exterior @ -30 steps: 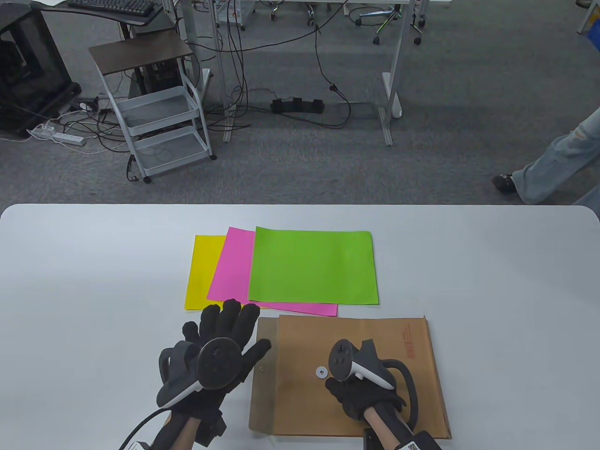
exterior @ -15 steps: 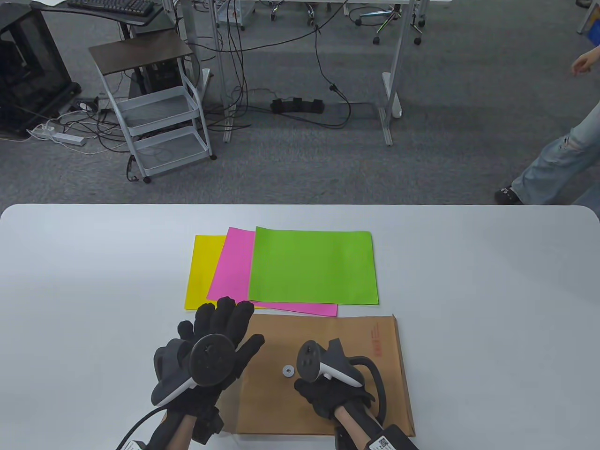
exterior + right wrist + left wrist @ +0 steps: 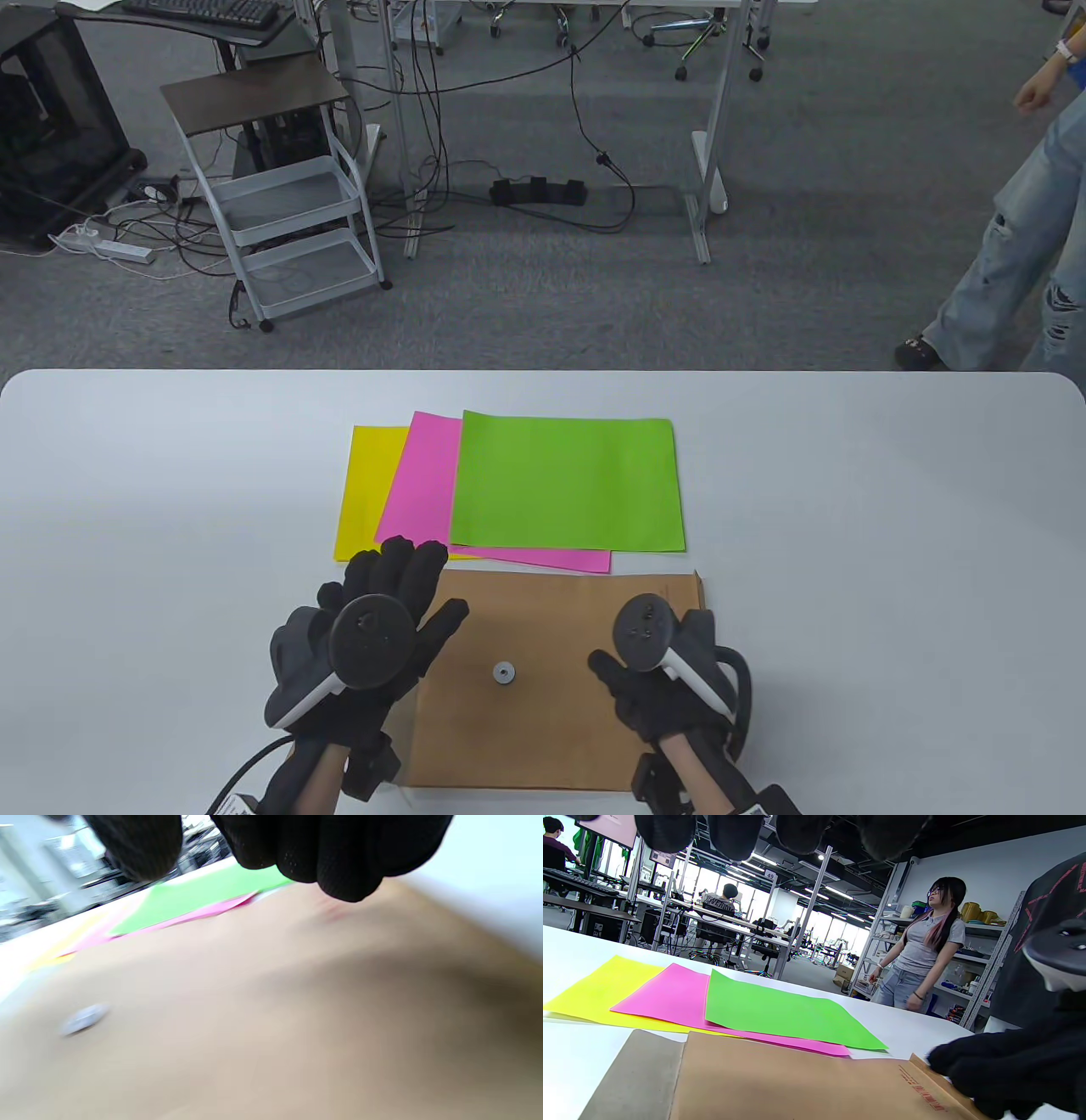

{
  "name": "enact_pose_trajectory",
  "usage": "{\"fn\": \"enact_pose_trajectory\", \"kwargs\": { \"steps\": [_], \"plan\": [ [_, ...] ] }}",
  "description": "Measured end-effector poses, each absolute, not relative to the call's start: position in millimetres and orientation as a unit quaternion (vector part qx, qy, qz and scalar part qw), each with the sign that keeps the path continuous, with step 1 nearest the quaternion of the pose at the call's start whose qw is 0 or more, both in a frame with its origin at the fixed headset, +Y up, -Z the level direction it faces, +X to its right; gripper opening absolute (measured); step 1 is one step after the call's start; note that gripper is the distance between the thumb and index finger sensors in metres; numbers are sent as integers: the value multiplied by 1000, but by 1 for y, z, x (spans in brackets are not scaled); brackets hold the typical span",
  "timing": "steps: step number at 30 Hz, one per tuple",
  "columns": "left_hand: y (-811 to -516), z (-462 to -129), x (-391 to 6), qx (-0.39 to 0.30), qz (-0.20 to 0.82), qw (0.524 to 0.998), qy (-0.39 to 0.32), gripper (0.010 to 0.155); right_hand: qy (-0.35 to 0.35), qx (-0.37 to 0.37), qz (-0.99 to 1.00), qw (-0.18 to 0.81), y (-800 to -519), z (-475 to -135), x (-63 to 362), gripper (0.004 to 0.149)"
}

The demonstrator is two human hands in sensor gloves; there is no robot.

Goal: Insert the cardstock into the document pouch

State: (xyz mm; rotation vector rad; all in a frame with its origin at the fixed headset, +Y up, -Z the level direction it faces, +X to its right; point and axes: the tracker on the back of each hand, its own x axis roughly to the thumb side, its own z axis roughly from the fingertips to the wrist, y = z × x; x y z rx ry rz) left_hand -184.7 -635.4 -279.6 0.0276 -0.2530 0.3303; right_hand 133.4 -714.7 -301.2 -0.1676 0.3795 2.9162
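The brown document pouch (image 3: pixel 543 730) lies flat at the table's near edge, its round button (image 3: pixel 504 673) facing up. Green cardstock (image 3: pixel 564 480) lies just behind it, overlapping pink (image 3: pixel 420 484) and yellow (image 3: pixel 365 492) sheets. My left hand (image 3: pixel 399 594) is spread open over the pouch's left end, where the left wrist view shows the pouch (image 3: pixel 797 1082) and its opened flap (image 3: pixel 636 1077) below the raised fingers. My right hand (image 3: pixel 657 692) rests on the pouch's right part, holding nothing. The right wrist view is blurred and shows the pouch (image 3: pixel 271 1005) close under the fingers (image 3: pixel 339 857).
The white table (image 3: pixel 848 509) extends bare to both sides of the sheets. A person in jeans (image 3: pixel 1010 255) walks on the floor beyond the far right corner. A white cart (image 3: pixel 280 212) and desk legs stand further back.
The pouch has slid to the left across the table. My right hand went left with it, then shifted back toward its right end. My left hand drew slightly left and nearer.
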Motion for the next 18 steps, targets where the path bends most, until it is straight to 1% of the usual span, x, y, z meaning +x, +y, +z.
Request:
{"fn": "enact_pose_trajectory", "kwargs": {
  "steps": [2,3,4,5,7,8,9,10,11,12,15,18],
  "plan": [
    [-636,-280,-185,13,163,979,-123,71,116,-101,987,51,-716,-299,154,19],
    [-636,-280,-185,13,161,979,-122,71,119,-119,986,23,-722,-297,168,21],
    [-637,-281,-184,12,157,980,-121,71,136,-120,983,17,-730,-295,176,69],
    [-638,-281,-183,11,155,981,-120,71,149,-117,982,20,-735,-293,179,69],
    [-641,-282,-180,7,145,982,-119,71,170,-114,978,32,-749,-288,186,64],
    [-641,-282,-179,6,141,983,-119,72,174,-116,977,34,-754,-287,187,71],
    [-642,-282,-178,6,136,984,-117,73,194,-110,974,40,-760,-288,187,70],
    [-643,-283,-177,6,133,984,-116,75,197,-109,973,41,-761,-289,186,68],
    [-644,-283,-177,8,129,985,-111,77,184,-107,977,18,-758,-291,183,22],
    [-644,-284,-176,11,129,986,-102,79,185,-103,977,18,-758,-292,182,32],
    [-644,-285,-177,27,148,986,-76,81,166,-101,981,25,-758,-293,179,29],
    [-645,-291,-176,27,178,982,-51,79,163,-97,982,21,-758,-293,180,29]
  ]
}}
